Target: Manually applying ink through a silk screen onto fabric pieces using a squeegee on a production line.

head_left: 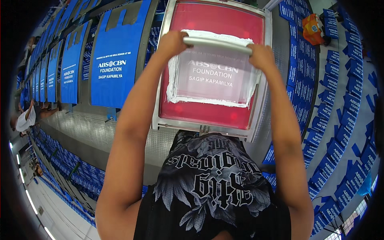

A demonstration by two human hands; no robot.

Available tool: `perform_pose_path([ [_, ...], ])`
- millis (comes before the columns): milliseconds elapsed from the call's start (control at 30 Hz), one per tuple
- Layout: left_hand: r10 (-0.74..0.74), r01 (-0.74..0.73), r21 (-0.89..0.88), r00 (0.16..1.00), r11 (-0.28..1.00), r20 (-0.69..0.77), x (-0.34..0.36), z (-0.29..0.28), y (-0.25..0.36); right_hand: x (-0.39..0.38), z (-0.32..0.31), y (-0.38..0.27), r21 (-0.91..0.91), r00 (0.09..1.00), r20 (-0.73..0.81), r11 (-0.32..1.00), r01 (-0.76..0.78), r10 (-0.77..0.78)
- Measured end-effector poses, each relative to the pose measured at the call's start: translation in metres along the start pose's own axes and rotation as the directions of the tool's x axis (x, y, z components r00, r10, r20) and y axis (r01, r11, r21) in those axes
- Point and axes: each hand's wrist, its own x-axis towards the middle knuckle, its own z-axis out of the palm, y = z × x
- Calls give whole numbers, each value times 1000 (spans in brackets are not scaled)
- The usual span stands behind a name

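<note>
keep the squeegee (218,43) level and square to the screen frame (212,68), with even downward pressure from both ends, so the white ink (212,98) spreads in one uniform band across the stencil area. judged from the ink ridge at the near and side edges, the stroke should run the full length of the lettering without lifting or tilting.

the left hand (173,42) is closed around the left end of the squeegee handle; the right hand (261,56) is closed around the right end. both hands grip firmly, fingers wrapped over the bar.

the squeegee lies across the far part of the red mesh, inside the metal frame, which rests flat on the long desk (80,124). a printed blue bag (114,60) lies just left of the frame, with more blue bags in a row beyond it.
</note>
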Motion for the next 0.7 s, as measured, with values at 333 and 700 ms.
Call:
perform_pose_path([
  [333,140,-156,-164,985,974,-104,-196,51,15,-176,41,-53,156,997,73,988,1,-13],
  [700,-9,8,25,999,1000,47,16,-12,-17,41,-30,3,81,981,184,995,50,-64],
])
